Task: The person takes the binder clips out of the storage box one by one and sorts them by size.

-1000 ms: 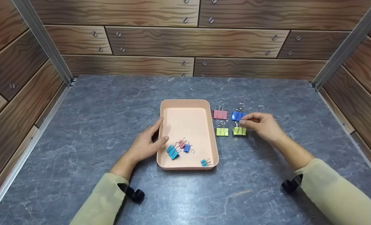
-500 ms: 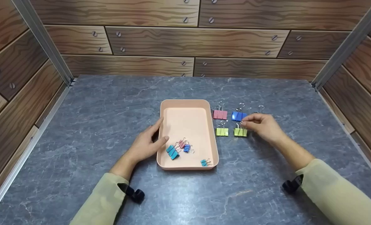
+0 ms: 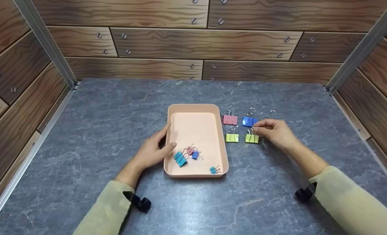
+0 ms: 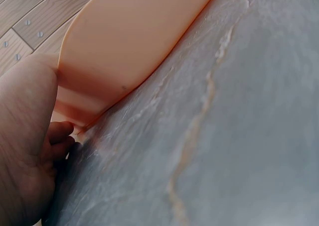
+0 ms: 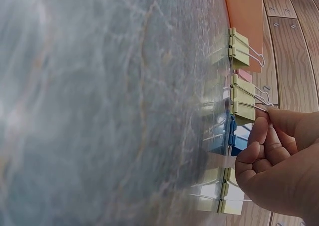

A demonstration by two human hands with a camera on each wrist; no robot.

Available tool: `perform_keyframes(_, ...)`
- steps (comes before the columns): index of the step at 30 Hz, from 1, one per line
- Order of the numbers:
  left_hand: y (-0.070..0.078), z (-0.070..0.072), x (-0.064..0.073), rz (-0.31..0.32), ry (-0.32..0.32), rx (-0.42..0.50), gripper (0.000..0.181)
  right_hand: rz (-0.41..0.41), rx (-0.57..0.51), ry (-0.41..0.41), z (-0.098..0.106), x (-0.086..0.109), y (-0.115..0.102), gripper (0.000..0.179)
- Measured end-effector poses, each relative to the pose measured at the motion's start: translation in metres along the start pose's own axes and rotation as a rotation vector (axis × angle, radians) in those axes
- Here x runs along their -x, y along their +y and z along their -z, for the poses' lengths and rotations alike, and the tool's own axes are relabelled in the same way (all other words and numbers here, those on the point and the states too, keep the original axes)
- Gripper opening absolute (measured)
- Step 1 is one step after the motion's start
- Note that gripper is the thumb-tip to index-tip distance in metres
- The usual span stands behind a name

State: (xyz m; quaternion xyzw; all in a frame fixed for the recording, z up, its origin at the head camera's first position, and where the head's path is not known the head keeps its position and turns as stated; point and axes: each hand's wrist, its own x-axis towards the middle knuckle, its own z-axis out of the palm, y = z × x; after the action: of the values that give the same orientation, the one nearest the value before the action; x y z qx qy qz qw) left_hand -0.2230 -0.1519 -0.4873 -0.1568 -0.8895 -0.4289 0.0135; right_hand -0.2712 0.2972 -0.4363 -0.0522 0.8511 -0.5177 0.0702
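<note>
In the head view my right hand pinches the wire handle of a yellow-green binder clip between thumb and forefinger. The clip stands at the table top, its handles up, as the right wrist view also shows. Left of it stands another yellow-green binder clip. Behind these are a pink binder clip and a blue binder clip. My left hand holds the left wall of a peach tray, thumb over the rim and fingers outside.
Inside the tray lie a large teal binder clip, small pink and blue clips, and a small teal clip. A further pale clip stands beyond my right hand. Wood-patterned walls enclose the table.
My right hand has shifted the pinched yellow-green binder clip slightly right and toward me, away from the blue one. The left hand and tray stay put.
</note>
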Motion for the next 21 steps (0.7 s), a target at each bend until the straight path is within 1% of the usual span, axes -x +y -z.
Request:
perform_keyframes(3, 0.0002, 0.0, 0.0002, 0.005, -0.004, 0.01, 0.08, -0.003, -0.014, -0.005, 0.0007, -0.0017, 0.0029, 0.033)
perform_keyframes(8, -0.0003, -0.0003, -0.0001, 0.007, -0.004, 0.005, 0.08, -0.006, 0.007, -0.006, 0.0018, -0.0029, 0.0058, 0.032)
perform_keyframes(14, -0.0001, -0.0004, -0.0001, 0.007, -0.003, -0.002, 0.081, -0.011, 0.0, -0.009, 0.0015, -0.0024, 0.006, 0.032)
perform_keyframes(21, 0.0003, 0.0001, -0.0001, 0.006, -0.003, -0.011, 0.081, -0.013, 0.022, -0.001, 0.0011, -0.0023, 0.0063, 0.031)
